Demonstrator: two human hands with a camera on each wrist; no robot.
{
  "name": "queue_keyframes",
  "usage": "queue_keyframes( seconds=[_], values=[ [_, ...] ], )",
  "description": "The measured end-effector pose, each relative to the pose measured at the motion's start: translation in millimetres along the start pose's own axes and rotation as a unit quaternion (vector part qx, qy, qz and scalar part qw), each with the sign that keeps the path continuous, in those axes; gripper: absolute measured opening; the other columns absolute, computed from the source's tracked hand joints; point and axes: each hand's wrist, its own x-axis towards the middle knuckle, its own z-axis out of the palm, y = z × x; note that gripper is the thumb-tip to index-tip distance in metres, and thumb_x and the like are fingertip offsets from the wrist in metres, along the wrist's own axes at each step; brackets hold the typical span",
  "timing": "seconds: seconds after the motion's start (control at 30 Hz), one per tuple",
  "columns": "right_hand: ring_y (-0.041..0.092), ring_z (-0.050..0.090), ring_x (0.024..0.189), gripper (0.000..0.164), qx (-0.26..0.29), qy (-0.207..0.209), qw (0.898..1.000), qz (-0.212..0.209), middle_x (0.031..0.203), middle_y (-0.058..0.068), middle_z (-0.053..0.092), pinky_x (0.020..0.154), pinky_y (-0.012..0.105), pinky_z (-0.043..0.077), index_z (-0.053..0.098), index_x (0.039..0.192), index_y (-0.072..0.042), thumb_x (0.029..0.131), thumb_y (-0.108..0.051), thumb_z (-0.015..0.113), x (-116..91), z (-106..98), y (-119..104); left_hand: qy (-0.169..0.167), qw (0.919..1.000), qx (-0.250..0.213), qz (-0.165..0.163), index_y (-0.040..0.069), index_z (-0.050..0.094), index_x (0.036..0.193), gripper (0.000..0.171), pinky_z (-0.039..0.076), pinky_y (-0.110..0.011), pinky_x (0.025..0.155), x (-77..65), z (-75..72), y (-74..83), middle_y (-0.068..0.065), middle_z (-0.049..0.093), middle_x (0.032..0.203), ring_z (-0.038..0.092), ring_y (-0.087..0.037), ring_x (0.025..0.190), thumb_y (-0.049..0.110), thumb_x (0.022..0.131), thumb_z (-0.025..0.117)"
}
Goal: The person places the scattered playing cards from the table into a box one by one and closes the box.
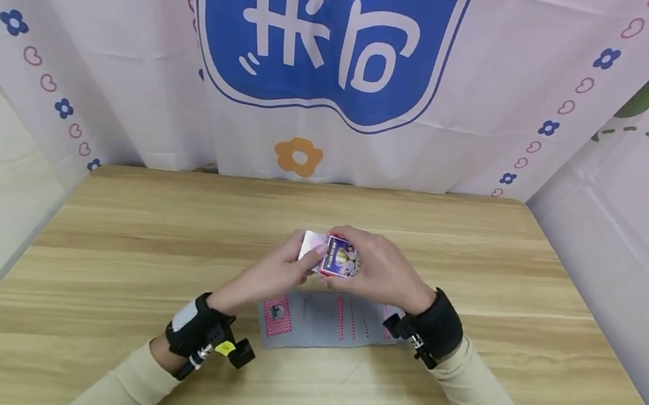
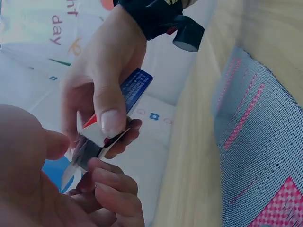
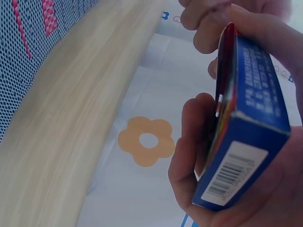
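Note:
A small blue-and-red cardboard box point(image 1: 341, 257) with a printed picture on its face is held in my right hand point(image 1: 374, 266), above the table. Its blue side and a barcode face my palm in the right wrist view, where the box point(image 3: 241, 127) is gripped between thumb and curled fingers. My left hand point(image 1: 283, 262) meets it at the left end and pinches a white card-like piece point(image 1: 310, 244) there. In the left wrist view the near end of the box point(image 2: 137, 90) looks opened; what lies inside is mostly hidden by fingers.
Below the hands a grey woven cloth point(image 1: 316, 320) with pink patterned strips lies on the wooden table point(image 1: 176, 225). A white curtain with a blue emblem point(image 1: 326, 40) hangs behind the far edge. Each wrist wears a black strap with a small camera.

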Motion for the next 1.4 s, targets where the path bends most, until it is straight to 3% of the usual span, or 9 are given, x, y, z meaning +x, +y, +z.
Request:
queue_keyframes(
  seconds=[0.17, 0.3, 0.5, 0.9, 1.03, 1.13, 1.27, 1.33, 1.4],
  values=[
    [0.009, 0.063, 0.085, 0.075, 0.000, 0.000, 1.000, 0.019, 0.110, 0.001, 0.073, 0.071, 0.024, 0.053, 0.061, 0.140, -0.009, 0.079, -0.039, 0.092, 1, -2, 1, 0.036, 0.9983, -0.043, -0.014, 0.005, 0.045, 0.132, 0.035, 0.036, -0.025, 0.062, -1.4, -15.2, 1.6, -0.003, 0.047, 0.088, 0.044, -0.017, 0.074, 0.033, 0.116, 0.031],
    [0.009, 0.062, 0.083, 0.076, 0.004, -0.004, 1.000, 0.027, 0.108, -0.001, 0.072, 0.069, 0.024, 0.052, 0.060, 0.141, -0.010, 0.079, -0.042, 0.092, 1, -3, 2, 0.051, 0.9964, -0.066, -0.011, 0.002, 0.056, 0.124, 0.030, 0.041, -0.025, 0.067, -1.1, -26.8, 1.0, -0.003, 0.050, 0.091, 0.049, -0.021, 0.082, 0.025, 0.115, 0.040],
    [0.009, 0.063, 0.083, 0.079, 0.017, -0.011, 1.000, 0.023, 0.108, 0.000, 0.072, 0.071, 0.024, 0.053, 0.058, 0.143, -0.009, 0.079, -0.041, 0.092, -1, -4, 2, 0.029, 0.9995, -0.008, 0.003, 0.010, 0.070, 0.121, 0.025, 0.045, -0.027, 0.072, 0.9, -25.2, -1.7, -0.005, 0.061, 0.101, 0.055, -0.023, 0.090, 0.028, 0.109, 0.058],
    [0.009, 0.063, 0.085, 0.082, 0.004, -0.013, 1.000, 0.002, 0.110, 0.002, 0.072, 0.072, 0.022, 0.054, 0.058, 0.144, -0.007, 0.080, -0.046, 0.091, 0, -2, 1, 0.039, 0.9992, 0.007, 0.007, 0.011, 0.068, 0.111, 0.015, 0.044, -0.029, 0.074, 2.7, -14.2, -5.7, -0.013, 0.065, 0.106, 0.055, -0.020, 0.090, 0.025, 0.106, 0.064],
    [0.009, 0.063, 0.085, 0.084, 0.001, -0.017, 1.000, 0.008, 0.109, 0.002, 0.072, 0.073, 0.023, 0.054, 0.057, 0.145, -0.007, 0.079, -0.046, 0.091, 1, -2, 2, 0.029, 0.9946, 0.098, 0.020, 0.007, 0.067, 0.113, 0.016, 0.047, -0.028, 0.071, 2.7, -19.9, -9.2, -0.012, 0.065, 0.101, 0.057, -0.020, 0.088, 0.020, 0.104, 0.066],
    [0.010, 0.063, 0.086, 0.083, -0.003, -0.020, 1.000, 0.013, 0.110, 0.002, 0.072, 0.074, 0.024, 0.054, 0.057, 0.145, -0.008, 0.079, -0.045, 0.091, 1, -2, 2, -0.007, 0.9682, 0.249, -0.022, 0.006, 0.066, 0.116, 0.032, 0.050, -0.030, 0.072, 0.6, -22.6, -11.1, -0.008, 0.066, 0.099, 0.058, -0.019, 0.086, 0.026, 0.095, 0.079],
    [0.010, 0.064, 0.089, 0.081, -0.006, -0.024, 1.000, 0.018, 0.113, 0.001, 0.072, 0.077, 0.026, 0.054, 0.058, 0.145, -0.011, 0.080, -0.044, 0.091, 0, -2, 2, -0.066, 0.9035, 0.417, -0.072, 0.005, 0.062, 0.114, 0.058, 0.052, -0.038, 0.082, -4.6, -20.9, -12.6, -0.006, 0.061, 0.101, 0.055, -0.022, 0.092, 0.039, 0.078, 0.093],
    [0.010, 0.064, 0.090, 0.080, -0.005, -0.025, 0.999, 0.020, 0.114, 0.001, 0.072, 0.078, 0.026, 0.055, 0.058, 0.144, -0.011, 0.080, -0.044, 0.091, 0, -1, 2, -0.071, 0.8877, 0.449, -0.074, 0.005, 0.060, 0.108, 0.061, 0.050, -0.041, 0.085, -6.5, -18.8, -13.4, -0.007, 0.058, 0.101, 0.053, -0.025, 0.095, 0.041, 0.074, 0.096],
    [0.011, 0.064, 0.090, 0.079, -0.004, -0.027, 0.999, 0.021, 0.114, 0.000, 0.072, 0.078, 0.026, 0.055, 0.059, 0.144, -0.011, 0.080, -0.044, 0.091, 0, 0, 2, -0.063, 0.8856, 0.454, -0.073, 0.006, 0.059, 0.100, 0.057, 0.049, -0.041, 0.083, -7.6, -16.8, -14.3, -0.008, 0.057, 0.098, 0.052, -0.026, 0.094, 0.039, 0.072, 0.097]
  ],
)
